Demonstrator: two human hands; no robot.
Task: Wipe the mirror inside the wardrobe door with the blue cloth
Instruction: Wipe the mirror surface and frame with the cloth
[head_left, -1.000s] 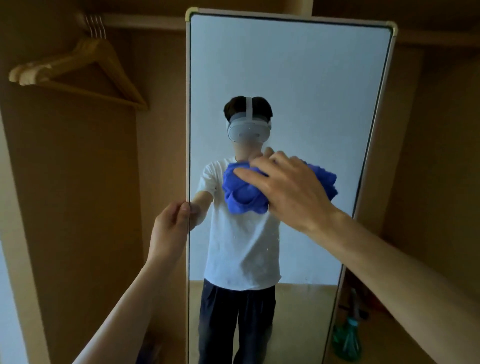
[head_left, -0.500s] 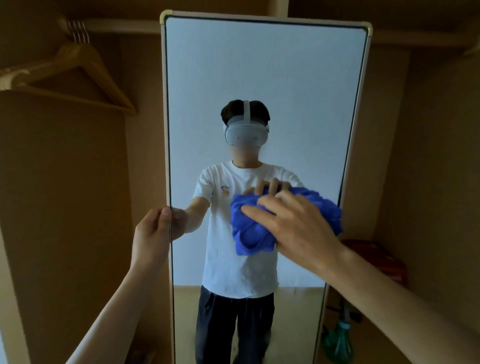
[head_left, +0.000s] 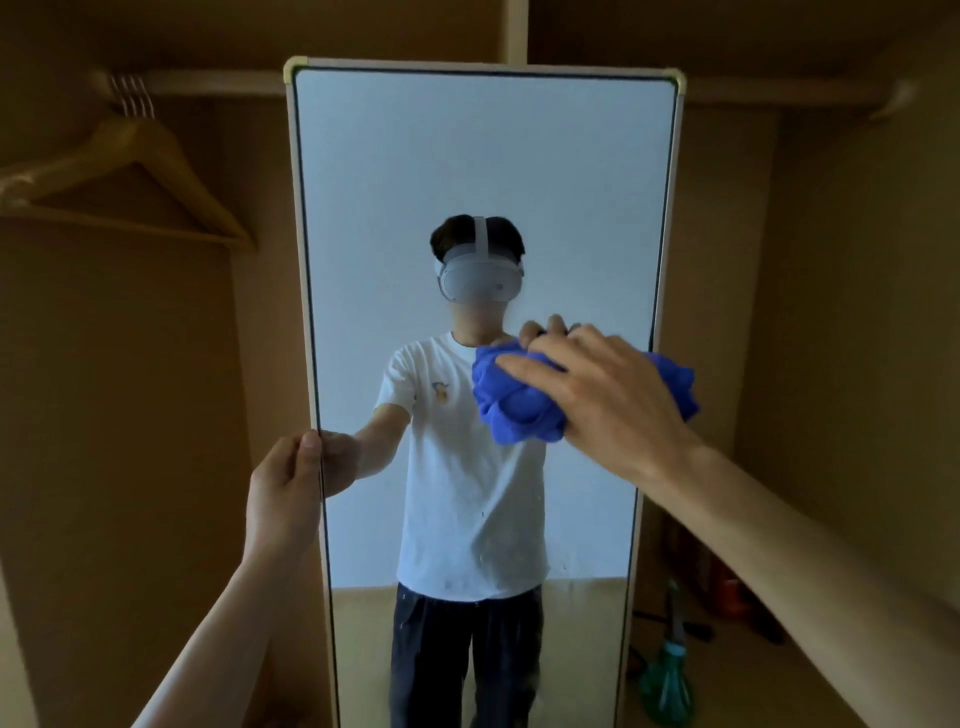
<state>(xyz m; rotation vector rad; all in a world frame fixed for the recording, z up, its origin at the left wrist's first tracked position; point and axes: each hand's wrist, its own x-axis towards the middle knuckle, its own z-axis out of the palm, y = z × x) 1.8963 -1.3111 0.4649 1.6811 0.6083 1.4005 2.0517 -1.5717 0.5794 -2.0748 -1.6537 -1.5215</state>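
Blue, bunched into a wad, the blue cloth (head_left: 514, 400) sits against the glass of the mirror (head_left: 467, 156) at about 3 o'clock on its face. Its far end laps over the right frame. The right hand (head_left: 608, 400) covers most of it, fingers spread and curved over the wad, thumb stretched toward 9 o'clock. In the reflection the fingertips show above the cloth. The left hand (head_left: 283, 488) pinches the mirror's edge at 8 o'clock, thumb on the front and fingers hidden behind the frame.

Around them is the wooden wardrobe. At 10 o'clock wooden hangers (head_left: 130, 171) hang from the rail (head_left: 208, 85). Down at 5 o'clock a green spray bottle (head_left: 667, 680) stands on the floor beside the mirror's foot. A red thing (head_left: 727, 587) just past it is too dim to make out. The right forearm crosses in front of that corner and hides part of it.

Since half a second ago the cloth and right hand have slid up and toward the right frame, from the reflected chest to the shoulder. The left hand keeps the same pinch on the edge. The mirror's top now sits lower in view.
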